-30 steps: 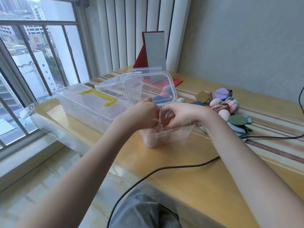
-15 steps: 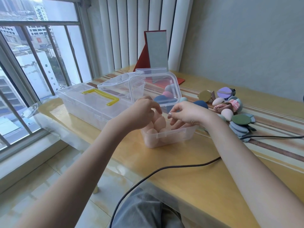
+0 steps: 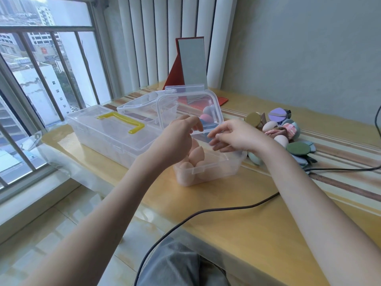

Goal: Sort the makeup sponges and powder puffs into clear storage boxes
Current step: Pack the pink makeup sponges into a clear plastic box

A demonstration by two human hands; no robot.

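Clear plastic, centre of frame: a small storage box [image 3: 208,172] sits on the yellow table [image 3: 257,234], its hinged lid [image 3: 188,110] tilted up behind it. Inside, peach teardrop sponges [image 3: 196,155] packed close, filling most of the tub.

Left hand [image 3: 177,139] hovers over the box's left side, fingers curled downward; whether they touch the lid's lower edge or hold anything — cannot tell. Right hand [image 3: 237,136] over the right rim, fingers loosely extended toward the left, nothing visibly held.

Right of centre, the unsorted pile [image 3: 282,135]: flat puffs in olive, purple, dark green and grey-blue, plus pale egg sponges, touching and overlapping. More coloured sponges [image 3: 206,118], pink and blue, show through the lid, behind the box.

Left of centre, a long clear case [image 3: 103,133] with a yellow handle [image 3: 121,122], lid shut. Red-backed mirror [image 3: 191,62] upper centre. Black cable [image 3: 206,213] crosses the lower table.

Judgement: the peach batch looks settled; the step in hand is finishing this box. Next move likely calls for either swinging the lid down and pressing the latch, or reaching right for the pile — picking one piece off without scattering the others.
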